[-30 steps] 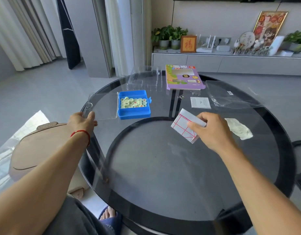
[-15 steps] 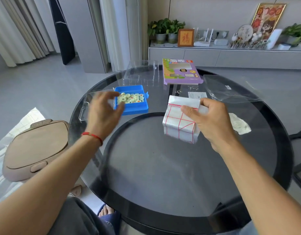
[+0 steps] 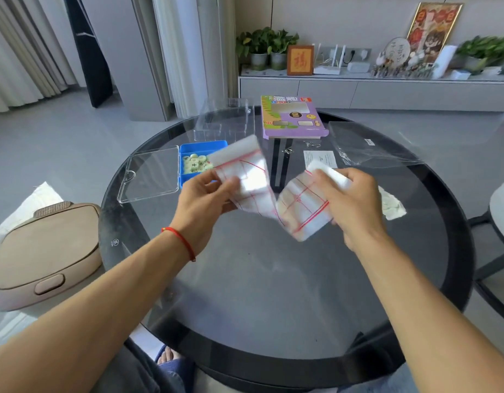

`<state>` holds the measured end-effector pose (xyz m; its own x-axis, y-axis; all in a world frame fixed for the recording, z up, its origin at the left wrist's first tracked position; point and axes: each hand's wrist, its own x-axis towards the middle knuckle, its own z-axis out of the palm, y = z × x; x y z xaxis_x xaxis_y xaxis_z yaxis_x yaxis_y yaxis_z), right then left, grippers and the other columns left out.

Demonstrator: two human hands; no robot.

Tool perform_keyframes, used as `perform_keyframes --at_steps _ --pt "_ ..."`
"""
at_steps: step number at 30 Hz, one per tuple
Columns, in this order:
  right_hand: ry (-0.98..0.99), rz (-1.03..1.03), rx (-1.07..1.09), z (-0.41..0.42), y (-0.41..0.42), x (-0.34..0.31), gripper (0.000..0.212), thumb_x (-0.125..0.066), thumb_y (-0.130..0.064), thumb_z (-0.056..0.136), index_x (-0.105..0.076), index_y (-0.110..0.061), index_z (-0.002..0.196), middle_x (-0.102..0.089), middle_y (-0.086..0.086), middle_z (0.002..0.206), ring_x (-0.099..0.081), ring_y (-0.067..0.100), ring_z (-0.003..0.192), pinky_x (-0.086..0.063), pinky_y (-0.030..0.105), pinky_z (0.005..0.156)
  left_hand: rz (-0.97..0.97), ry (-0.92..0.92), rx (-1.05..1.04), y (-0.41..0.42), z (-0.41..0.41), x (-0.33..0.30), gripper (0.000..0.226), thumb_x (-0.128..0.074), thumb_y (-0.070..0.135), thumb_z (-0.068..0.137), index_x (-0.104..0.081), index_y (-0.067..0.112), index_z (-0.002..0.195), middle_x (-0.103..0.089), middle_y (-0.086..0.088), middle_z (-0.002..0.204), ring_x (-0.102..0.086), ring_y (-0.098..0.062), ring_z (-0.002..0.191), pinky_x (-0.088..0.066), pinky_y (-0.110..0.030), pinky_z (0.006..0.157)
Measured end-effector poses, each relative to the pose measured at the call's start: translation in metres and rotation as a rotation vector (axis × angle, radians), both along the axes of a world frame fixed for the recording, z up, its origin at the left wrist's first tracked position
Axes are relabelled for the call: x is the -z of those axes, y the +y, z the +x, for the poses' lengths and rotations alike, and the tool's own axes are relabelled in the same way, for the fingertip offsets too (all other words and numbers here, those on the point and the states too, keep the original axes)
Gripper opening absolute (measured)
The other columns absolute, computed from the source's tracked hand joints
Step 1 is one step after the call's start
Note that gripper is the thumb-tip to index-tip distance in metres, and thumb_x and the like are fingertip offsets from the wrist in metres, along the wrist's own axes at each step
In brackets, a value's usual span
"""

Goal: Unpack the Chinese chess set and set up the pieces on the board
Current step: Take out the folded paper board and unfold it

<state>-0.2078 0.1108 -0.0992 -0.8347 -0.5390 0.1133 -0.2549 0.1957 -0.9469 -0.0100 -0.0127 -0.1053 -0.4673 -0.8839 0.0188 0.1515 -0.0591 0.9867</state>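
From the head camera, the white folded paper board with red grid lines (image 3: pixel 269 191) is held in the air above the round dark glass table (image 3: pixel 273 293), partly opened into a V shape. The left hand (image 3: pixel 205 199) pinches its left panel between thumb and fingers, and the right hand (image 3: pixel 350 202) grips the right panel with curled fingers around the edge. The sheet is blurred, so how many folds remain cannot be told.

Behind the left hand sits the blue plastic box (image 3: pixel 201 161) with its clear hinged lid (image 3: pixel 150 174) lying open flat to the left. The pale round chess pieces (image 3: pixel 194 163) lie heaped inside the box, near the raised board but apart from it.

Farther back rest a clear plastic tray (image 3: pixel 224 120), a purple printed cardboard package (image 3: pixel 292 117), a small white printed slip (image 3: pixel 320 159), a clear plastic bag (image 3: pixel 370 146) and, just beyond the right hand, a crumpled white wrapper (image 3: pixel 392 205).

Judging from this, the unpacking looks nearly complete: outer package, tray and bag are set aside and the piece box is open. What is left seems to be the larger part: spreading the board flat on the bare glass in front, then lifting every piece out of the box and placing it on the grid. No piece is on the board yet.
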Motion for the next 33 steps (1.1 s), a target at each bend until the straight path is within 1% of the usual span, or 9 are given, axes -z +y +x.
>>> perform_keyframes --at_steps 4,6,9,12,15,20,24,28,33 --pt "0.516 0.688 -0.023 -0.016 0.014 0.001 0.038 -0.071 -0.026 0.088 -0.061 -0.020 0.124 -0.061 0.007 0.120 -0.058 0.035 0.110 -0.050 0.041 0.084 0.126 0.130 0.016 -0.016 0.011 -0.004 0.026 -0.053 0.013 0.103 -0.062 0.004 0.126 -0.070 -0.011 0.111 -0.070 -0.026 0.093 -0.058 -0.038 0.077" --pt "0.679 0.541 -0.113 -0.008 0.012 -0.002 0.024 -0.065 -0.029 0.093 -0.070 -0.022 0.115 -0.067 0.002 0.121 -0.054 0.031 0.115 -0.046 0.040 0.091 0.173 0.169 0.020 -0.020 0.012 -0.005 0.027 -0.051 0.013 0.104 -0.060 0.006 0.128 -0.070 -0.009 0.112 -0.070 -0.026 0.093 -0.058 -0.040 0.076" --pt "0.418 0.190 -0.440 0.022 0.005 -0.017 0.031 -0.054 -0.043 0.099 -0.074 -0.019 0.102 -0.075 -0.005 0.099 -0.064 0.017 0.100 -0.051 0.034 0.088 0.215 0.172 0.027 -0.019 0.008 -0.004 0.031 -0.050 0.013 0.104 -0.058 0.006 0.133 -0.069 -0.011 0.116 -0.070 -0.025 0.090 -0.058 -0.040 0.072" --pt "0.304 0.199 -0.668 0.046 0.004 -0.018 0.021 -0.064 -0.040 0.097 -0.075 -0.021 0.099 -0.076 -0.014 0.089 -0.069 -0.001 0.083 -0.053 0.021 0.077 0.193 0.148 0.000 -0.019 0.006 0.001 0.031 -0.051 0.015 0.104 -0.058 0.007 0.133 -0.070 -0.009 0.118 -0.072 -0.024 0.093 -0.059 -0.038 0.071" --pt "0.306 0.235 -0.683 0.049 0.006 -0.012 0.019 -0.066 -0.023 0.096 -0.072 -0.014 0.080 -0.066 -0.008 0.061 -0.054 0.006 0.051 -0.044 0.021 0.058 0.155 0.100 -0.055 -0.020 0.006 0.003 0.029 -0.055 0.020 0.102 -0.060 0.012 0.130 -0.071 -0.008 0.120 -0.072 -0.026 0.102 -0.060 -0.044 0.079" --pt "0.272 0.249 -0.538 0.048 0.006 -0.011 0.021 -0.073 -0.026 0.093 -0.070 -0.017 0.073 -0.070 -0.005 0.060 -0.058 0.009 0.045 -0.048 0.022 0.048 -0.088 -0.263 -0.258 -0.005 0.002 0.003 0.040 -0.068 0.036 0.092 -0.048 0.014 0.118 -0.063 0.009 0.074 -0.058 -0.004 0.057 -0.052 -0.030 0.059" --pt "0.309 0.226 -0.447 0.050 0.005 -0.011 0.023 -0.077 -0.032 0.088 -0.069 -0.021 0.070 -0.070 -0.005 0.059 -0.058 0.006 0.044 -0.051 0.029 0.050 -0.472 -0.406 -0.225 0.020 0.003 -0.005 0.037 -0.073 0.045 0.084 -0.053 0.019 0.102 -0.054 0.008 0.073 -0.056 -0.012 0.064 -0.050 -0.027 0.061" --pt "0.367 0.224 -0.437 0.053 0.005 -0.010 0.018 -0.077 -0.028 0.086 -0.069 -0.020 0.073 -0.071 -0.008 0.062 -0.066 0.005 0.055 -0.055 0.030 0.059 -0.201 -0.377 0.107 0.041 -0.006 -0.001 0.058 -0.077 0.066 0.070 -0.056 0.026 0.108 -0.065 -0.003 0.105 -0.072 -0.017 0.086 -0.063 -0.042 0.068" --pt "0.364 0.179 -0.468 0.051 0.003 -0.008 0.025 -0.082 -0.035 0.084 -0.068 -0.021 0.068 -0.065 -0.010 0.060 -0.053 0.001 0.053 -0.043 0.019 0.052 0.034 -0.199 0.189 0.042 -0.010 -0.005 0.048 -0.073 0.042 0.086 -0.057 0.013 0.121 -0.074 -0.007 0.106 -0.073 -0.020 0.096 -0.061 -0.046 0.082"
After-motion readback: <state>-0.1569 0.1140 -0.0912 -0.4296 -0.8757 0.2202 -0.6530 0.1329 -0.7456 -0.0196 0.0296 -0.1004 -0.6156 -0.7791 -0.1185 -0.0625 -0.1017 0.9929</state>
